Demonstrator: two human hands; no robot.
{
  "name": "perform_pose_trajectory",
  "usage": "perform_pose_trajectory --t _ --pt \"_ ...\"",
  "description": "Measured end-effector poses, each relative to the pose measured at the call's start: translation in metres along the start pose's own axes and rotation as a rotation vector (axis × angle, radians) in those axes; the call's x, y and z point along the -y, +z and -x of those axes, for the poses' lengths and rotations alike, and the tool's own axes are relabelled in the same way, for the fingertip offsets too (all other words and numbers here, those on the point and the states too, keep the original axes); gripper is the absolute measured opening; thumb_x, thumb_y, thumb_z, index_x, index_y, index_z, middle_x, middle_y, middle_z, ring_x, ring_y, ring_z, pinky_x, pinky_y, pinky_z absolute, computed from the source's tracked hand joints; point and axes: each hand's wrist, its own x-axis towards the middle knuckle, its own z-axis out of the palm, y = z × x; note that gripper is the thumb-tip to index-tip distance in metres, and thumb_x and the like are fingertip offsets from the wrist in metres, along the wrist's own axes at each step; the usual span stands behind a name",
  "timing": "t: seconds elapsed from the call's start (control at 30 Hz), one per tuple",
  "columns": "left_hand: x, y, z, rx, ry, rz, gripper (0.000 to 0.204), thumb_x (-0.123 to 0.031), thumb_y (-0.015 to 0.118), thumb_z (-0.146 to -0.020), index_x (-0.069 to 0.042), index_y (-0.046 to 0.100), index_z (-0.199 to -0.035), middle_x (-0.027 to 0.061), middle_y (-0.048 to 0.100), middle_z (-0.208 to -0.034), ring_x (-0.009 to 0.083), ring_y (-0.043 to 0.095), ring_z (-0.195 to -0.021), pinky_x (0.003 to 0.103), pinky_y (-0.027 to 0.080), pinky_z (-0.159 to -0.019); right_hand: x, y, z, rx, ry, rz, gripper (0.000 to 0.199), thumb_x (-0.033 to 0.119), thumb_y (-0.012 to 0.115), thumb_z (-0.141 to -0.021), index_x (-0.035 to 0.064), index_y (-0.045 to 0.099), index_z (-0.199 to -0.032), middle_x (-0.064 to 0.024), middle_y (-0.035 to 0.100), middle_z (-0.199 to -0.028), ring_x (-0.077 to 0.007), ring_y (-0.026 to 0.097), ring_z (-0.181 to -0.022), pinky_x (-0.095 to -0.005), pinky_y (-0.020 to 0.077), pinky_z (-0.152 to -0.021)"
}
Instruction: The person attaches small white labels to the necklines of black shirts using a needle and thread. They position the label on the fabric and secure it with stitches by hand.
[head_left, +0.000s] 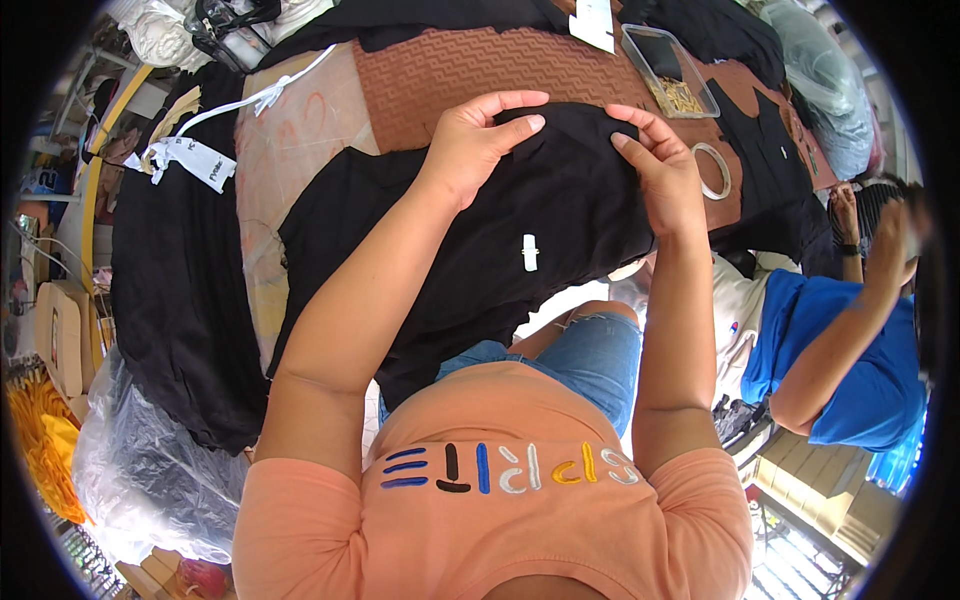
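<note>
A black garment lies spread over the near edge of the table and hangs down toward my lap. My left hand pinches its far edge between thumb and fingers. A short way to the right, my right hand pinches the same edge. Between the two hands the cloth edge is lifted and stretched into a gentle curve. Lower down on the garment sits a small white label. My fingertips partly hide the cloth they grip.
Right of my hands lie a roll of tape and a clear plastic box with small gold-coloured pieces. More black cloth drapes on the left, beside a white cord with tags. A person in a blue shirt sits close at right.
</note>
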Motion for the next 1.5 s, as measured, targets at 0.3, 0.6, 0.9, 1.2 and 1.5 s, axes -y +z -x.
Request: perform_pose_trajectory --t 0.3,0.6,0.9,1.2,1.5 --pt "-0.003 0.002 0.006 0.041 0.106 -0.105 0.03 -0.001 0.063 -0.084 -0.004 0.063 -0.114 0.0 0.063 -0.092 0.0029 0.057 -0.078 0.016 0.046 -0.07 -0.005 0.026 0.001 -0.263 -0.741 1.059 0.02 0.018 0.074 -0.073 0.0136 0.071 -0.092 -0.0073 0.062 -0.097 -0.0242 0.057 -0.092 -0.0372 0.0418 -0.085" --pt "-0.001 0.011 0.003 0.026 0.119 -0.113 0.029 0.0 0.063 -0.084 -0.003 0.063 -0.113 -0.0019 0.063 -0.092 0.0011 0.055 -0.077 0.014 0.043 -0.069 -0.005 0.034 0.002 -0.335 -0.864 1.225 0.02 0.02 0.073 -0.072 0.0145 0.071 -0.091 -0.0049 0.061 -0.104 -0.0248 0.055 -0.096 -0.0395 0.0385 -0.088" --pt "0.004 -0.001 0.018 -0.015 0.205 -0.186 0.027 -0.009 0.066 -0.085 -0.005 0.064 -0.111 0.0005 0.064 -0.101 0.0046 0.056 -0.089 0.019 0.046 -0.08 -0.018 0.035 -0.007 -0.367 -0.855 1.267 0.009 0.018 0.07 -0.077 0.0147 0.07 -0.085 -0.0019 0.064 -0.082 -0.0205 0.058 -0.088 -0.0422 0.0313 -0.099" --pt "-0.006 -0.176 0.077 -0.55 0.09 -1.108 0.03 -0.02 0.064 -0.086 -0.005 0.064 -0.112 0.01 0.066 -0.103 0.0155 0.061 -0.094 0.026 0.046 -0.083 -0.078 0.007 -0.025 -0.411 -0.356 0.821 0.014 0.016 0.068 -0.081 0.0052 0.069 -0.09 -0.0105 0.067 -0.09 -0.0249 0.063 -0.084 -0.032 0.0465 -0.079" --pt "-0.024 -0.106 0.13 -0.369 0.218 -1.179 0.019 -0.016 0.07 -0.08 -0.004 0.066 -0.094 0.0079 0.067 -0.096 0.0203 0.064 -0.082 0.03 0.049 -0.072 -0.081 0.005 -0.025 -0.407 -0.36 0.899 0.016 0.017 0.067 -0.081 0.0043 0.069 -0.09 -0.0111 0.067 -0.09 -0.0255 0.063 -0.087 -0.0318 0.0459 -0.08"
